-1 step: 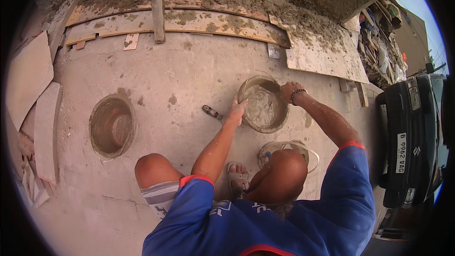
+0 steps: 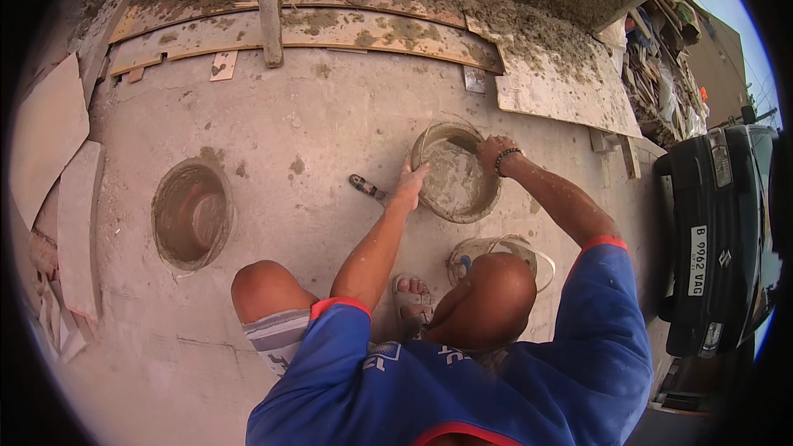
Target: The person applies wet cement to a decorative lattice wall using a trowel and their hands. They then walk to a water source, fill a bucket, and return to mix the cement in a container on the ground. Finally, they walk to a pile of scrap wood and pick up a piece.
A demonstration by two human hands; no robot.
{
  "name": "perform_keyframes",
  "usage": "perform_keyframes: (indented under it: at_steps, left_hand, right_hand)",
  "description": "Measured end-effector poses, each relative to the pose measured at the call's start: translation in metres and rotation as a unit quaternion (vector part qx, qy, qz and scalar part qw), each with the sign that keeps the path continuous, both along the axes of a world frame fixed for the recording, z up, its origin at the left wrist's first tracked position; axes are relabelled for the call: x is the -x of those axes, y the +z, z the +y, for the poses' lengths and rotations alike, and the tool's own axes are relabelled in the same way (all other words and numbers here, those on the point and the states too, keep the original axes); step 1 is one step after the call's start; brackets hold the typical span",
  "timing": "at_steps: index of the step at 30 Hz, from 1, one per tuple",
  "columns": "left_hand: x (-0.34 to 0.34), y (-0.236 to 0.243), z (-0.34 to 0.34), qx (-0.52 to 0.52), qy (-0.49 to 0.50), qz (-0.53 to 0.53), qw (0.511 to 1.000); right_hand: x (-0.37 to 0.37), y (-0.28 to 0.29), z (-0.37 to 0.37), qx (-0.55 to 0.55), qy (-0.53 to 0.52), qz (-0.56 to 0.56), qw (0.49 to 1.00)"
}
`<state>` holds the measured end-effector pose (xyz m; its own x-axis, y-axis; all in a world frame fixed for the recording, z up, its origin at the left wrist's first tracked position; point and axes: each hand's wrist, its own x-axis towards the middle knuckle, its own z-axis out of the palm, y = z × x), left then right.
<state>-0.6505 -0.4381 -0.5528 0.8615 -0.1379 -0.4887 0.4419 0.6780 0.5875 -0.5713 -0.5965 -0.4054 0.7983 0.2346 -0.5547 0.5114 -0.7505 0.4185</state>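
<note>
A round mortar bucket (image 2: 457, 216) with a grey, mortar-caked wall stands in front of me, with wet grey mortar (image 2: 450, 173) inside. My left hand (image 2: 408, 185) grips its left side, thumb by the rim. At the upper right rim, my right hand (image 2: 496, 154) is closed, its fingers curled over the edge; a dark beaded bracelet circles that wrist. The inner side of those fingers is partly hidden. A slim dark object like a tool handle (image 2: 366, 187) lies on the floor just left of my left hand.
Another mortar-smeared bucket (image 2: 192, 215) stands to the left. A pail with a white handle (image 2: 541, 264) is partly hidden behind my right knee. Mortar-spattered boards (image 2: 330, 30) and a wooden post (image 2: 270, 16) line the far side. A dark car (image 2: 719, 239) stands at the right.
My right hand has shifted slightly left along the bucket's rim. The whole view has also shifted a little; my left hand keeps its hold on the bucket.
</note>
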Motion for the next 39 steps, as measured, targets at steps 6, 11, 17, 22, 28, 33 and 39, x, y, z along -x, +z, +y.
perform_keyframes:
  at_steps: [6, 11, 17, 22, 28, 33, 39]
  left_hand:
    - [-0.001, -0.003, 0.002, -0.043, 0.024, -0.017, 0.999]
    - [0.005, 0.009, -0.001, 0.035, 0.017, -0.033, 0.999]
    - [0.002, -0.007, -0.007, -0.052, 0.025, -0.001, 0.998]
    - [0.002, -0.008, -0.008, -0.042, 0.03, -0.036, 0.998]
    - [0.004, -0.005, -0.009, -0.005, 0.042, -0.034, 0.999]
    - [0.007, 0.004, -0.002, -0.072, 0.046, -0.009, 0.996]
    - [-0.006, -0.002, -0.005, -0.027, 0.067, -0.001, 0.997]
  right_hand:
    - [0.023, -0.015, 0.01, -0.037, 0.133, 0.048, 0.989]
    - [0.043, 0.033, -0.008, -0.016, 0.153, 0.09, 0.984]
    - [0.054, 0.046, -0.006, -0.051, 0.031, 0.14, 0.988]
    - [0.036, -0.023, -0.013, -0.008, 0.02, 0.077, 0.997]
    - [0.019, 0.008, -0.018, -0.012, 0.039, 0.005, 0.999]
    - [0.012, 0.081, 0.006, -0.065, 0.108, -0.063, 0.99]
    - [-0.018, 0.0, 0.003, 0.029, 0.116, -0.006, 0.993]
